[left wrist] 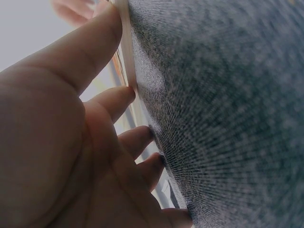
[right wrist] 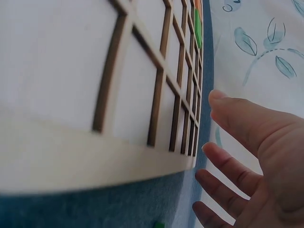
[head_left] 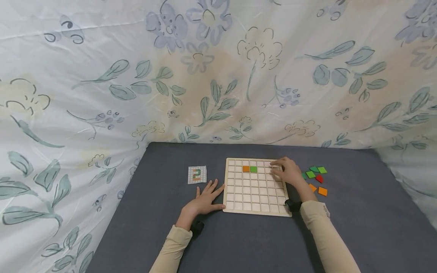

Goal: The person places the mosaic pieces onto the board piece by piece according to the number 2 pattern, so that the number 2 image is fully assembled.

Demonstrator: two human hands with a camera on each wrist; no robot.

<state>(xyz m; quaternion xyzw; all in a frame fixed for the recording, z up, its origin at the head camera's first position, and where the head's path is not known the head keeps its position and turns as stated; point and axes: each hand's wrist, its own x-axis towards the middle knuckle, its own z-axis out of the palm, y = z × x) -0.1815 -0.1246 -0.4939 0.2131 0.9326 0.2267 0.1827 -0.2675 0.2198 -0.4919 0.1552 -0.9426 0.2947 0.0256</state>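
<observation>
A wooden grid board (head_left: pixel 257 213) lies on the dark cloth, with an orange square tile (head_left: pixel 246 168) and a green square tile (head_left: pixel 253 169) side by side in its upper rows. My left hand (head_left: pixel 202 203) is spread flat at the board's left side. Its thumb and index finger touch the edge, which the left wrist view also shows. Over the board's upper right corner is my right hand (head_left: pixel 289 172), fingers extended to the left. In the right wrist view no tile shows between the thumb and fingers of the right hand (right wrist: pixel 266 166).
Right of the board lie several loose tiles, among them a green square (head_left: pixel 322 170), a red rounded piece (head_left: pixel 319 178) and an orange square (head_left: pixel 322 191). A printed pattern card (head_left: pixel 197 174) sits left of the board. Floral fabric (head_left: pixel 218 76) hangs behind the table.
</observation>
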